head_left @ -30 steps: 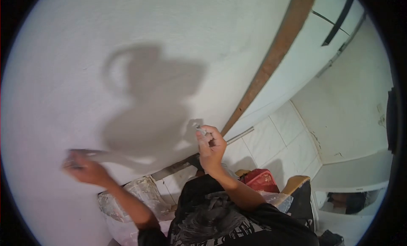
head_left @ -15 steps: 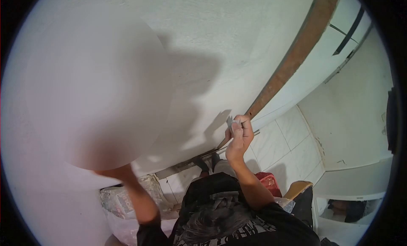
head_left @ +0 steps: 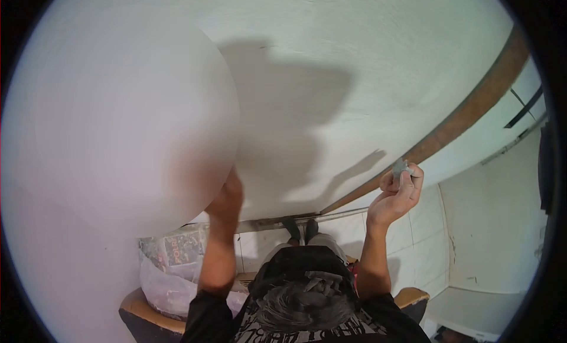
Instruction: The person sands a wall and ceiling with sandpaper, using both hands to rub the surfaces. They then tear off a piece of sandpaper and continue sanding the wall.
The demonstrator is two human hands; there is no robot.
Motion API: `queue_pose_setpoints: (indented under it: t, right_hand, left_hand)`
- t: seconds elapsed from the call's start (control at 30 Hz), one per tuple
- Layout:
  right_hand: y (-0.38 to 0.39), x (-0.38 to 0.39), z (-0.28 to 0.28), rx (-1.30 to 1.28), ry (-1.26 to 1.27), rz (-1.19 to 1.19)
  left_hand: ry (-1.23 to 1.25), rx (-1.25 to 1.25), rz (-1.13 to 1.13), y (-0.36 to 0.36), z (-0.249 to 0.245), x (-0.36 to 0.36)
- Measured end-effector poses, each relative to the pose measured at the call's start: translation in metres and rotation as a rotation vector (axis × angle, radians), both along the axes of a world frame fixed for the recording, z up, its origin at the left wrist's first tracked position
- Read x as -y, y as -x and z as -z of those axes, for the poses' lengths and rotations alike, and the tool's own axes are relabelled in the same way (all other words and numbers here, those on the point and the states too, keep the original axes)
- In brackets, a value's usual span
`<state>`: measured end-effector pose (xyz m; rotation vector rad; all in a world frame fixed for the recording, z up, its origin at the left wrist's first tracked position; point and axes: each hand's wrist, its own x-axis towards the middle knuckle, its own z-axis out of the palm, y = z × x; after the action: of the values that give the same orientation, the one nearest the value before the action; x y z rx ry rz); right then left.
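Note:
My right hand (head_left: 397, 195) is raised at the right, its fingers closed round a small grey crumpled piece (head_left: 403, 168), in front of the brown strip on the wall. To the left, my left hand (head_left: 227, 195) is close to the pale wall (head_left: 295, 101); a large blurred area covers its fingers, so what it holds or touches cannot be made out. Dark shadows of my head and arms fall on the wall between and above the hands.
A brown strip (head_left: 466, 121) runs down the wall. Below left are a plastic bag (head_left: 165, 287) and a printed sack (head_left: 183, 248) by a chair edge (head_left: 150, 310). My feet (head_left: 301, 228) stand on white floor tiles (head_left: 407, 236) at the wall's base.
My view has shifted, with the brown strip now farther right. Both hands appear farther right in view; the right still holds the grey piece. The printed sack shows more clearly.

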<state>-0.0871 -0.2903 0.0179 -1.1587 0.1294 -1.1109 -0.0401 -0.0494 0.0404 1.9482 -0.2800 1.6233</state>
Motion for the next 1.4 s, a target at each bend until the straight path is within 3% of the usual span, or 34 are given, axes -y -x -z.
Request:
queue_pose_setpoints:
  t: [0.1,0.17,0.2,0.23,0.33,0.4,0.43,0.53,0.6,0.67,0.77,0.83,0.93,1.0,1.1,1.17,1.27,1.3,1.4]
  right_hand:
    - [-0.004,-0.003,-0.012,0.035,0.029,-0.034]
    - [0.003,-0.002,-0.015,0.046,0.067,-0.055]
    - [0.005,-0.002,-0.013,0.051,0.071,-0.060]
    - [0.008,-0.003,-0.009,0.046,0.061,-0.064]
    - [0.012,-0.008,-0.008,0.029,0.029,-0.059]
    - [0.010,-0.015,-0.006,-0.002,0.010,-0.070]
    - [0.009,-0.018,-0.003,-0.007,0.009,-0.089]
    - [0.008,-0.026,0.002,-0.019,0.036,-0.156]
    - [0.009,-0.029,0.004,-0.016,0.062,-0.187]
    - [0.012,-0.029,0.006,-0.045,0.068,-0.159]
    - [0.016,-0.026,0.013,-0.076,0.025,-0.170]
    - [0.018,-0.029,0.017,-0.085,0.016,-0.159]
    - [0.016,-0.028,0.027,-0.114,-0.010,-0.147]
    - [0.015,-0.027,0.031,-0.140,-0.031,-0.146]
    - [0.015,-0.027,0.035,-0.146,-0.030,-0.165]
    - [0.014,-0.027,0.035,-0.179,-0.009,-0.161]
    - [0.011,-0.032,0.030,-0.138,0.014,-0.164]
    - [0.010,-0.032,0.027,-0.143,0.021,-0.165]
    - [0.003,-0.035,0.010,-0.098,0.017,-0.121]
  left_hand:
    - [-0.081,0.034,-0.090,-0.001,-0.005,-0.025]
    - [0.320,-0.041,-0.325,-0.002,-0.038,-0.055]
    - [0.295,0.157,-0.319,-0.009,-0.058,-0.077]
    - [0.240,0.206,-0.516,-0.010,-0.072,-0.099]
    - [0.239,0.347,-0.347,-0.011,-0.092,-0.115]
    - [0.372,0.212,-0.384,-0.009,-0.066,-0.107]
    - [0.249,0.211,-0.459,-0.007,-0.049,-0.099]
    - [-0.019,0.255,-0.273,-0.004,0.003,-0.087]
    - [-0.130,0.317,-0.341,-0.007,0.005,-0.113]
    - [0.031,0.269,-0.587,-0.008,-0.031,-0.131]
    - [0.079,0.337,-0.549,-0.013,-0.093,-0.160]
    - [0.351,0.382,-0.275,-0.019,-0.116,-0.155]
    - [0.276,0.305,-0.412,-0.023,-0.084,-0.134]
    - [0.329,0.259,-0.304,-0.025,-0.035,-0.110]
    - [0.152,0.165,-0.304,-0.023,0.073,-0.096]
    - [0.106,0.186,-0.241,-0.020,0.095,-0.095]
    - [0.138,0.158,-0.362,-0.022,0.081,-0.103]
    - [0.173,0.153,-0.426,-0.025,0.055,-0.110]
    - [0.325,0.320,-0.234,-0.029,-0.022,-0.121]
